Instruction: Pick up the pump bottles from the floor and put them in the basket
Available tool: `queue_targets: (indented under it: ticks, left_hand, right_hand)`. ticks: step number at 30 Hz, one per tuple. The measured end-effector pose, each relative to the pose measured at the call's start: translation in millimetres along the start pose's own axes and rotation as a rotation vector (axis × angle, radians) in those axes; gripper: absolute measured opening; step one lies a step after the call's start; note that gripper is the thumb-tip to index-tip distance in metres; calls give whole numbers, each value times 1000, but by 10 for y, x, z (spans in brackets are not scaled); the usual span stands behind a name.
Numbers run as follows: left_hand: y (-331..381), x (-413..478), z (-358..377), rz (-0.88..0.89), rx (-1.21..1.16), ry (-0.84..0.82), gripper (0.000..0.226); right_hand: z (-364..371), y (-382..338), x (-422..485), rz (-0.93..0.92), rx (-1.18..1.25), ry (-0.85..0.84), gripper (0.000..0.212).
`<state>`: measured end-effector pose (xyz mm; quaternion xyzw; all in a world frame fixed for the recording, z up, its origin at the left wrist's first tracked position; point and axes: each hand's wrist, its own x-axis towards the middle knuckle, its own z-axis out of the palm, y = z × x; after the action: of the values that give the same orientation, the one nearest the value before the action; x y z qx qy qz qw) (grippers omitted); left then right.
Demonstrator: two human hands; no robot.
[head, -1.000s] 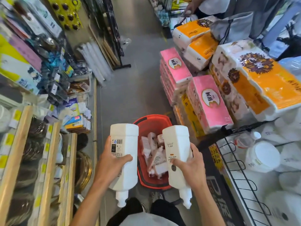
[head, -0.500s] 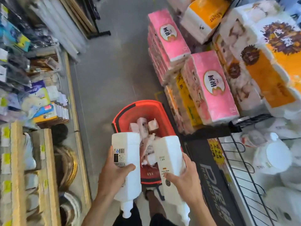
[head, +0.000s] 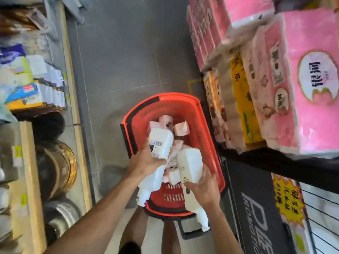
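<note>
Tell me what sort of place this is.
Most likely a shop aisle: stacked pink tissue packs, a red shopping basket on the floor, and shelves of packaged goods on the left.

Right of the red plastic basket point(head: 176, 95), a yellow wrapped paper pack point(head: 238, 92) is showing "18". Farther right, a pink plastic-wrapped tissue pack point(head: 311, 125) is carrying an oval label of Chinese characters. By the basket's near right corner, a black mat point(head: 260, 222) is displaying "PROMOTIO", and a yellow starburst sign point(head: 288, 202) farther right is bearing red Chinese characters. Over the basket, the left white plastic pump bottle point(head: 161, 142) is wearing a barcode sticker and the right white plastic pump bottle point(head: 190, 162) small print, both unreadable.
</note>
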<state>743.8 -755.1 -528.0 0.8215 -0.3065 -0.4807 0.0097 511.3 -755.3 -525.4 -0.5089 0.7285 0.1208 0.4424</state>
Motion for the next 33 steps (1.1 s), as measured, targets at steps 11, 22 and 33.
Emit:
queue_targets:
  ticks: [11,22,33]
  left_hand:
    - [227,1368,358,36,254,-52,114]
    - [378,1686,191,161,273,-59,55]
    - [871,522,-385,331,421,-9,60]
  right_hand:
    - [420,-134,1377,0,-281,-50,103]
    - [366,-132,1407,-221,-217,93,59]
    - [-609,-819,640,-251,-296,11,59]
